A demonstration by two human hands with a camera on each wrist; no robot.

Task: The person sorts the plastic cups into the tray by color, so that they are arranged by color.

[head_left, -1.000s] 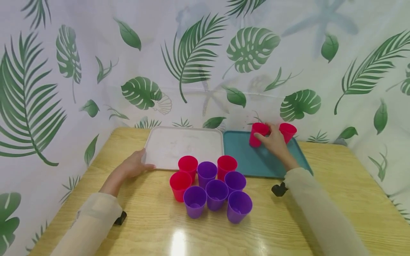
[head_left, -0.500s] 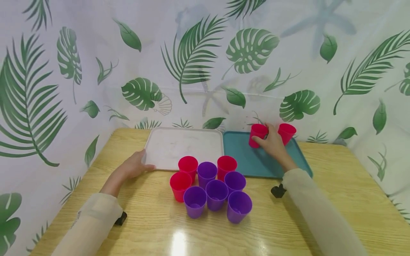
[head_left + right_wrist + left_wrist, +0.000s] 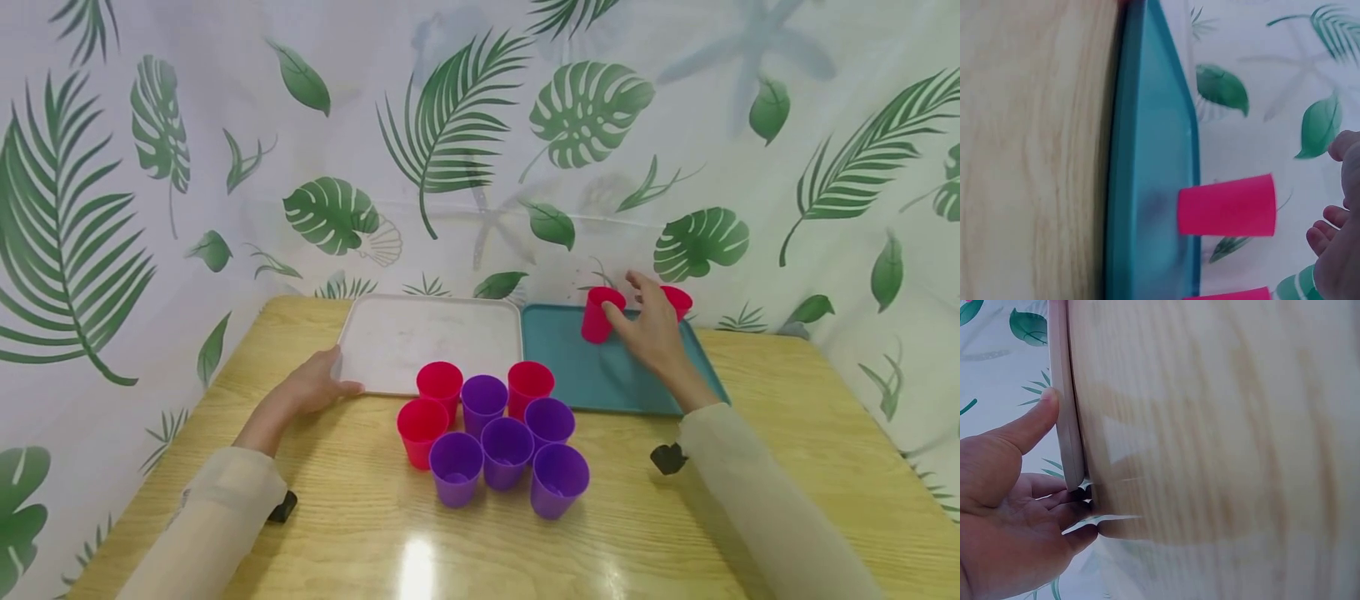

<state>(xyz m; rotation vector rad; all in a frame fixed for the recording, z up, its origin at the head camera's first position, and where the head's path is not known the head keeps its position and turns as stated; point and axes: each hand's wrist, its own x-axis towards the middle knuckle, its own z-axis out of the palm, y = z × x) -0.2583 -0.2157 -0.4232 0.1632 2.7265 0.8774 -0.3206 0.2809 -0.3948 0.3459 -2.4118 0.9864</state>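
My left hand holds the near left corner of the white tray, its thumb on the front edge; in the left wrist view the fingers curl at the tray's corner. My right hand has its fingers spread above the teal tray. A red cup stands upright on that tray, just left of the right thumb. In the right wrist view a gap shows between this cup and the hand. Behind the hand is a second red cup, partly hidden.
A cluster of upright cups stands before the trays: three red, such as the leftmost red cup, and several purple, such as the nearest purple cup. The wooden table meets a leaf-printed cloth at the back.
My right hand has let go of the left red cup on the teal tray and moved up and right, its fingers spreading. The left hand and the cup cluster stay put.
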